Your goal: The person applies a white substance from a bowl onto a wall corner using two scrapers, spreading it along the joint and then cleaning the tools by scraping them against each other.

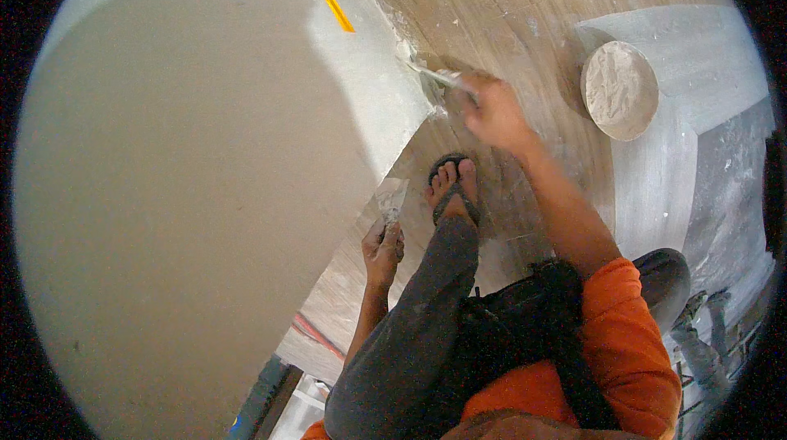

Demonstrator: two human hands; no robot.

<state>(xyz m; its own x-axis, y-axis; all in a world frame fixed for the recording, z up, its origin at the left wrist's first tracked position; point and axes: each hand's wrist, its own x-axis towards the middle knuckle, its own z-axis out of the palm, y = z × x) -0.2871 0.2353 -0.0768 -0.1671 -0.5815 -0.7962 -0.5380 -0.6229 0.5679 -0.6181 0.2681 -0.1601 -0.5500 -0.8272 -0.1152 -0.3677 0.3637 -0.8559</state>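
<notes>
My right hand [495,108], slightly blurred, grips a thin pale tool [438,75], perhaps a putty knife seen edge-on. The tool's tip meets the foot of the white wall [359,93], close to its corner, where rough filler [403,50] lines the joint with the floor. Lower down, my left hand [382,249] is closed around the handle of a putty knife [391,196]. Its flat blade points away from me and is smeared with pale filler. To the right of my right hand stands a round bowl [620,91] of whitish filler paste.
Wood-look flooring [492,3] carries white smears and crumbs. Pale sheets [655,194] lie under and beside the bowl, with a dark smudged surface [728,163] farther right. A yellow strip [331,0] shows against the wall. My sandaled foot [454,185] is near the corner; a red cord [318,335] lies behind.
</notes>
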